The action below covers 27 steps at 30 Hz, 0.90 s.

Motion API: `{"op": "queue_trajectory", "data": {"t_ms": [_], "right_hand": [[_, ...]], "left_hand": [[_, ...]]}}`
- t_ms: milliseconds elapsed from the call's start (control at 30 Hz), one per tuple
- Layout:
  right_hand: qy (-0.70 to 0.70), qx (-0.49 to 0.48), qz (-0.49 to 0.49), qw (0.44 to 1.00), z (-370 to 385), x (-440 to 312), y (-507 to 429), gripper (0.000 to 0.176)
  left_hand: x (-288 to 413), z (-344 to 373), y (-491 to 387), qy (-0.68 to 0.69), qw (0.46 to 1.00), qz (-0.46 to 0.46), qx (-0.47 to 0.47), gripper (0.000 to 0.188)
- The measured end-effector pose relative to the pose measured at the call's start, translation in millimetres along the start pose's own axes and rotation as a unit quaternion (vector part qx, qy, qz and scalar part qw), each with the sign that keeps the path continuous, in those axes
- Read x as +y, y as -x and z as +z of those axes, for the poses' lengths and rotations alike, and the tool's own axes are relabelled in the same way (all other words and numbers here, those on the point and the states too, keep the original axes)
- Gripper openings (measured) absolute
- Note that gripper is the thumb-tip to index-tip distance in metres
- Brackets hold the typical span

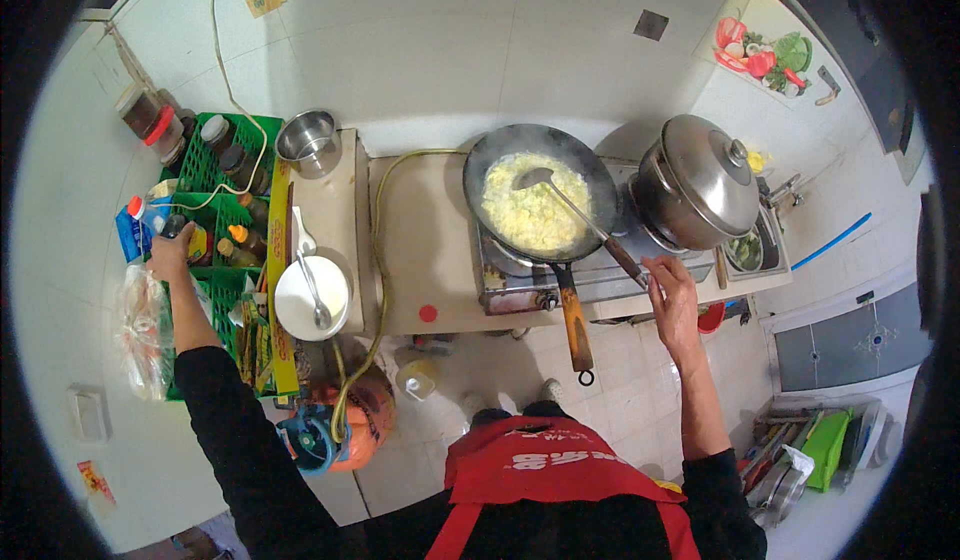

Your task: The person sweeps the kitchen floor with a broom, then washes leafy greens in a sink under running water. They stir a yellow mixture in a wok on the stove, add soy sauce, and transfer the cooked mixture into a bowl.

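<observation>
My left hand [174,252] reaches into a green plastic crate [217,203] and grips the top of a dark-capped bottle [199,245] with a coloured label. At the right, my right hand [673,297] holds the handle end of a wok spatula [576,211] between its fingers. The spatula's metal head rests on pale yellow, egg-like food [536,218] spread over the bottom of a black wok [480,162]. Steam rises from the wok, which sits on a gas stove [517,290]. Its wooden handle [576,327] points towards me.
A lidded steel pot [697,192] stands right of the wok, near a sink [776,248]. By the crate are a white bowl [289,308] with a spoon, a white ladle [304,239] and a steel container [307,147]. A yellow hose [381,245] runs down to an orange gas cylinder [371,417].
</observation>
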State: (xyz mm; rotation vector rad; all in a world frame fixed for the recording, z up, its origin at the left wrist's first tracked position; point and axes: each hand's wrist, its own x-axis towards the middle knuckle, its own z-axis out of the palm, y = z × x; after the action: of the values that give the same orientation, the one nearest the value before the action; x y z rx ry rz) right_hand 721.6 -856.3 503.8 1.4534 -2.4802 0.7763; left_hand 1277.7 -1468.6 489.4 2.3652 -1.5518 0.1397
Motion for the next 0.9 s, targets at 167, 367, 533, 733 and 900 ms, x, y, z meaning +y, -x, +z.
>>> {"op": "queue_trajectory", "data": {"t_ms": [167,367,533,733,900], "right_hand": [[-0.022,0.001,-0.074,0.997,8.7,-18.8,-24.7,0.027],[-0.056,-0.025,-0.155,0.986,12.8,-78.7,-78.8,0.029],[-0.213,-0.062,-0.306,0.926,42.7,-198.1,-133.6,0.036],[-0.365,-0.261,-0.281,0.849,61.7,-307.1,-130.7,0.061],[-0.225,-0.328,-0.303,0.866,112.3,-317.0,-95.0,0.062]], "left_hand": [[-38.1,0.9,-20.0,0.173,0.946,0.21,0.178,0.077],[13.6,-92.0,52.0,0.44,0.809,0.294,0.256,0.063],[3.3,-173.8,150.8,0.483,0.806,0.318,0.121,0.073],[12.4,-153.6,316.7,0.474,0.808,0.328,-0.12,0.069],[-19.5,-82.9,409.0,0.451,0.811,0.312,-0.205,0.071]]}}
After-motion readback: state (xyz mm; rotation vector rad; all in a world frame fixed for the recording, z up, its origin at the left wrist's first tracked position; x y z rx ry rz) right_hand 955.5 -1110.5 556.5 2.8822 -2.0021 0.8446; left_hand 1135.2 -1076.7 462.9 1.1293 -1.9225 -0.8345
